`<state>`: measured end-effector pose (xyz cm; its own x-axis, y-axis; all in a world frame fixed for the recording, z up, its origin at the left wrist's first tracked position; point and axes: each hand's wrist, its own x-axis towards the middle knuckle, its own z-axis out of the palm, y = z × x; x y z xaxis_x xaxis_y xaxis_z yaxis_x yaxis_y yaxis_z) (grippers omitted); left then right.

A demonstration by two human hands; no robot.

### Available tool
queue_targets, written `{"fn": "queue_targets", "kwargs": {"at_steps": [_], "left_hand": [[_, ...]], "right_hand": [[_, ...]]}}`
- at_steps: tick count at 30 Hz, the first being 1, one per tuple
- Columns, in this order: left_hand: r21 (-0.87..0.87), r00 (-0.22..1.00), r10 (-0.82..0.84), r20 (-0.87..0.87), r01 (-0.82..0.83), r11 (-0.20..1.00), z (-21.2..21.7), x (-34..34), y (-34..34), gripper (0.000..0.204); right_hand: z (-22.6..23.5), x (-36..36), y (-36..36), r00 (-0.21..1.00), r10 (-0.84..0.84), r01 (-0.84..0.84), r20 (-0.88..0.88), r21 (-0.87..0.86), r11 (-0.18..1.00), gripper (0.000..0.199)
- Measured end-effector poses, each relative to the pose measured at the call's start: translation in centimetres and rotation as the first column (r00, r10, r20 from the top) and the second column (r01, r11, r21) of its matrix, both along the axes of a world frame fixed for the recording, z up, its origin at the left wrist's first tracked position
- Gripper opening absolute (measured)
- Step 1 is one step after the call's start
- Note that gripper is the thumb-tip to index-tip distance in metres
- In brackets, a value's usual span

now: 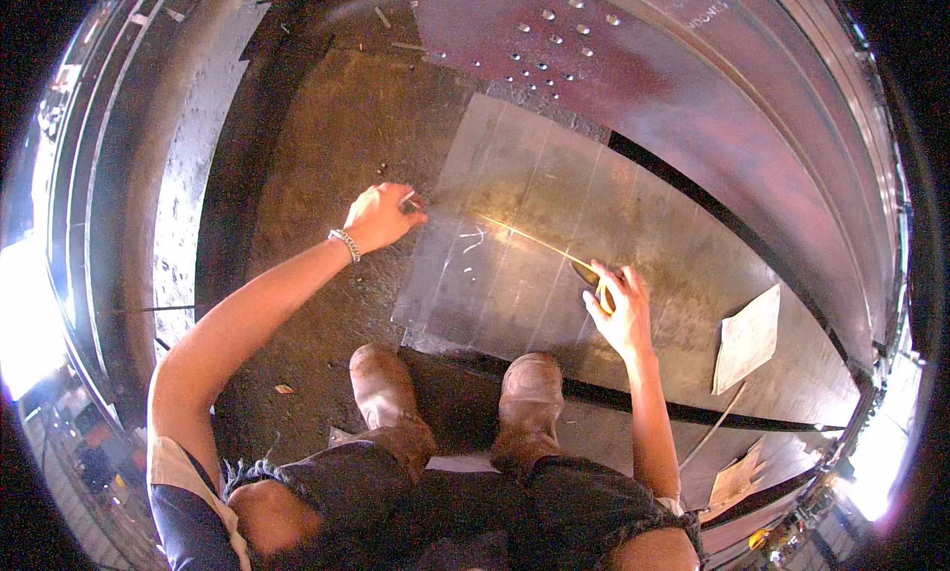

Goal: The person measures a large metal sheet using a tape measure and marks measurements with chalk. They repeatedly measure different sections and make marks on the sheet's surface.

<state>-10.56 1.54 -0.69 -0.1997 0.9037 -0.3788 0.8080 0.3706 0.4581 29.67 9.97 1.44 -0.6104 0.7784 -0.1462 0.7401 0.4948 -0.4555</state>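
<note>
Here, tape meas. [606,293] in R hand [626,319], blade [535,239] leftward

1. Reddish metal plate [683,106], upper right, with a cluster of small holes near its upper left end.
2. Pale four-sided sheet [747,338], right.
3. Brown, ragged-edged piece [735,477], lower right, below the pale sheet.
4. Thin strip [712,428], slanting between items 2 and 3.
5. Small scrap [284,389] on the brown floor [317,155].

Glare blew out the far-left and lower-right rims; centre was moderately lit, warm sheen on the metal sheet [544,185], dark between the boots [531,393]. Fisheye bent edges; black corners looked grainy.
</note>
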Motion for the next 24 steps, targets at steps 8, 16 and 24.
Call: {"fn": "queue_targets", "kwargs": {"at_steps": [8, 16, 24], "left_hand": [[-0.04, 0.997, 0.074, 0.007, -0.074, 0.996, -0.2, 0.3, 3.1, 0.035], [0.027, 0.998, 0.05, 0.038, -0.051, 0.998, -1.9, -0.8, 3.0, 0.031], [-0.101, 0.992, 0.076, 0.105, -0.065, 0.993, -1.9, -2.0, 3.0, 0.021]], "right_hand": [[0.8, -2.9, 1.4, 0.992, 0.11, -0.118, -0.067, -0.12, 0.986, 0.049], [0.5, -3.1, 2.6, 0.993, 0.113, -0.113, -0.017, -0.018, 0.993, 0.053], [0.1, -3.9, 2.1, 0.996, 0.084, -0.084, 0.038, 0.003, 0.996, 0.051]]}}
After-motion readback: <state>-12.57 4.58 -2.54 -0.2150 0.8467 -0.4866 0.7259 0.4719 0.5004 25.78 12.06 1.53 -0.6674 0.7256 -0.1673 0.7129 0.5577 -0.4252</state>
